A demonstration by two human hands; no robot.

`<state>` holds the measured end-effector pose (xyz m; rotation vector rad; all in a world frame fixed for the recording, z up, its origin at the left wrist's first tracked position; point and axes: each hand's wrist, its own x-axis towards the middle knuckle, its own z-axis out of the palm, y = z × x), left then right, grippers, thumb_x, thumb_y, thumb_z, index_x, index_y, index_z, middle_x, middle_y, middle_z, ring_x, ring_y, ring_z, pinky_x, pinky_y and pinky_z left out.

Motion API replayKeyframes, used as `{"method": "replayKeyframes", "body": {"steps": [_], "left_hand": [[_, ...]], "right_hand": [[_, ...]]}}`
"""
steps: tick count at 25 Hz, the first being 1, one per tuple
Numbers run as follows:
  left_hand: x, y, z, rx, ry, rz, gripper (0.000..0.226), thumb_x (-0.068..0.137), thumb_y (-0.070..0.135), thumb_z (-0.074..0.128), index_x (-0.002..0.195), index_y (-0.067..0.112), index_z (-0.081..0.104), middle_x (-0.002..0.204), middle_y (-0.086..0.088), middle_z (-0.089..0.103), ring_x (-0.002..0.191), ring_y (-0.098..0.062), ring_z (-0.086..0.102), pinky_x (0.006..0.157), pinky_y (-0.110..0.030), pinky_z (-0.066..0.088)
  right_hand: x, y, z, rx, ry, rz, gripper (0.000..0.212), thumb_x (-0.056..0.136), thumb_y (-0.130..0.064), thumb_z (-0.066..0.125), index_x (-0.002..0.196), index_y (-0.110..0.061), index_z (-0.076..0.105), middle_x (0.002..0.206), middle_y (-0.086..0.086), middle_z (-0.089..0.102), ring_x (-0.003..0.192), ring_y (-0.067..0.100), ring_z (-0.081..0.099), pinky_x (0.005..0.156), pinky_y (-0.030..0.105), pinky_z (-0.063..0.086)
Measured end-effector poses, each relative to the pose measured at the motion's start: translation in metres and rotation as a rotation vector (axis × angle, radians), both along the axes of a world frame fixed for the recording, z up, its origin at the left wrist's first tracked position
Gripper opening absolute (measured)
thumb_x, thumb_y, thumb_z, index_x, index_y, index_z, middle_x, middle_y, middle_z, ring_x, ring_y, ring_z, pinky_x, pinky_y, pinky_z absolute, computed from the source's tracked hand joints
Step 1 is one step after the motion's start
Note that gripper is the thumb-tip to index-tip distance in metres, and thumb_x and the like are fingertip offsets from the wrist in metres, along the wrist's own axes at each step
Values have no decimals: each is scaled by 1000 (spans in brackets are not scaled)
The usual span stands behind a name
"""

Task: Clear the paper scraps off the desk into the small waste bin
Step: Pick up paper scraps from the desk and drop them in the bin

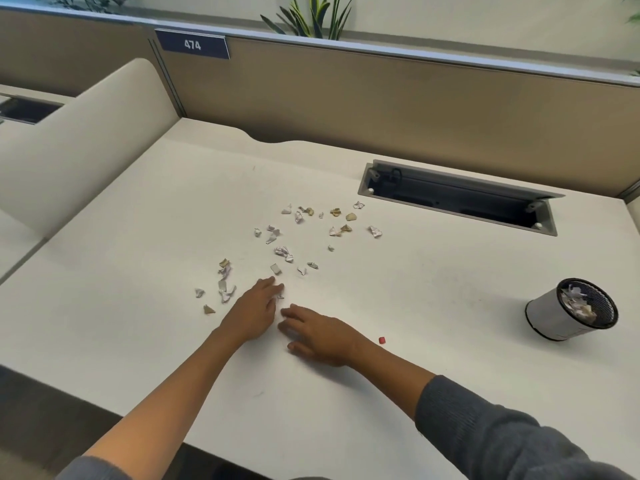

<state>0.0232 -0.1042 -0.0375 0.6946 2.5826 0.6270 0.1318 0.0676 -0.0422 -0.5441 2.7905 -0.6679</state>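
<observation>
Scrap [280,295] half under left fingers [277,285]
</observation>
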Motion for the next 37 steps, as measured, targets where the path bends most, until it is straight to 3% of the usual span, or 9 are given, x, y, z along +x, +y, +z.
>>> {"method": "replayKeyframes", "body": {"steps": [5,9,13,16,18,21,24,32,37], "left_hand": [[25,8,-4,-65,68,56,44,98,17,47,142,19,49,156,-1,36,145,-22,30,110,-34,32],[46,28,-5,-50,202,31,25,97,5,40,106,7,64,124,-5,60,116,-29,55,84,-40,47],[57,33,-11,-71,196,17,34,92,-3,37,106,8,65,120,-3,63,115,-24,58,84,-33,44],[62,37,-10,-104,198,16,27,83,-6,37,86,10,58,92,-5,61,86,-26,59,67,-33,42],[63,41,-8,-121,189,25,28,81,-7,37,89,7,60,93,-6,62,83,-26,58,71,-39,48],[65,46,-5,-107,197,42,28,83,-7,39,93,4,63,97,-9,64,88,-28,59,77,-41,49],[68,53,-2,-72,188,49,27,85,-4,41,96,3,65,100,-10,66,92,-29,60,79,-39,47],[75,72,13,134,61,240,24,89,4,57,101,10,77,101,-4,75,97,-22,68,81,-23,47],[72,68,19,182,36,323,20,88,6,62,99,11,78,101,-3,76,94,-19,68,87,-27,52]], "right_hand": [[19,22,1,58,59,144,39,101,-32,50,137,-17,50,150,0,40,138,19,39,87,43,54],[39,42,2,58,58,165,33,106,-26,41,135,-24,56,149,-5,47,141,16,37,86,39,54],[56,63,6,84,68,103,30,106,-26,41,125,-22,64,139,-6,55,132,14,46,84,34,52],[63,80,14,139,45,27,24,104,-17,40,110,-17,64,121,-3,60,112,18,54,75,38,52],[65,90,21,101,6,-72,22,100,-11,45,104,-17,66,113,-3,61,100,18,58,76,37,51],[70,105,25,-232,-53,-480,23,91,-3,55,94,-18,72,98,-3,66,78,9,64,78,30,53],[79,119,21,-318,-55,-783,22,91,-4,58,93,-18,74,94,-5,68,79,3,62,76,17,49],[97,89,7,-280,-97,-803,24,96,-8,51,97,-18,73,96,-5,61,84,10,60,73,18,43],[90,49,6,-351,-122,-752,22,100,-16,50,98,-13,71,98,-1,58,83,15,62,78,27,50]]}}
